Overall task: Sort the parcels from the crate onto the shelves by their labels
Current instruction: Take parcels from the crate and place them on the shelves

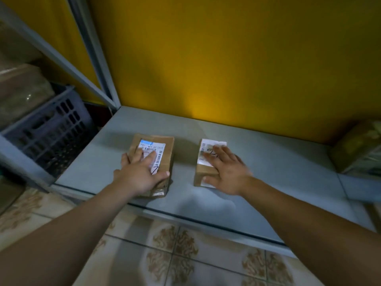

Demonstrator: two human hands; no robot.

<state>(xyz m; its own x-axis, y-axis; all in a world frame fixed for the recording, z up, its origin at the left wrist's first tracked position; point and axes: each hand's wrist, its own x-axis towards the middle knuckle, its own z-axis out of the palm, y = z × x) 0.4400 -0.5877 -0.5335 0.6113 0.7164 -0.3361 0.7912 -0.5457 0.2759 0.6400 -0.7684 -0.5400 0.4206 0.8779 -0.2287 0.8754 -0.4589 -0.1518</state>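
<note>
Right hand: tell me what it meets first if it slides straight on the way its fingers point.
The right hand lies flat on the right parcel, fingers aimed up-left. Beyond the parcel's far edge lies only bare shelf, so it would probably reach the yellow wall first; depth is unclear.

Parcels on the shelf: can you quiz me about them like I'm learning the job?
1. True or false: the left parcel and the right parcel touch each other.
2. The wall behind the shelf is: A yellow, B blue, C white.
3. Fill in: the dark crate sits to the ___ of the parcels.

Key: 1 false, they lie apart; 2 A; 3 left.
</note>
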